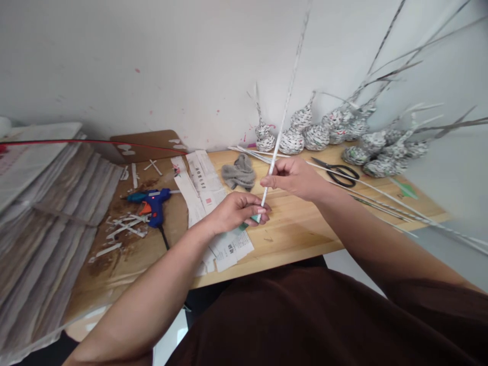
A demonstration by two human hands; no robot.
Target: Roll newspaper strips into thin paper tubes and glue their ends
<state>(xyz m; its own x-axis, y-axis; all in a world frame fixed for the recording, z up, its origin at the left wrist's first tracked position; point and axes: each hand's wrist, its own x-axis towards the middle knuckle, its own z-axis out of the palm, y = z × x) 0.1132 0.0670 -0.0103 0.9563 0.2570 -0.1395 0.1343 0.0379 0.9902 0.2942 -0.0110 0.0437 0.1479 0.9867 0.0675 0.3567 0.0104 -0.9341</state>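
Both my hands are closed on a long, thin rolled-paper stick, which slants up and slightly right past the top of the view. My left hand pinches it at the lower end, and a small green piece, too hidden to name, shows under those fingers. A little higher, my right hand grips the same stick between thumb and fingers. Below my left hand lie printed paper strips on the wooden table. A grey crumpled cloth rests just behind my hands.
Black-handled scissors and more paper sticks lie at right. Woven paper gourds line the wall. At left are a blue glue gun, paper scraps, a brown board and a tall paper stack.
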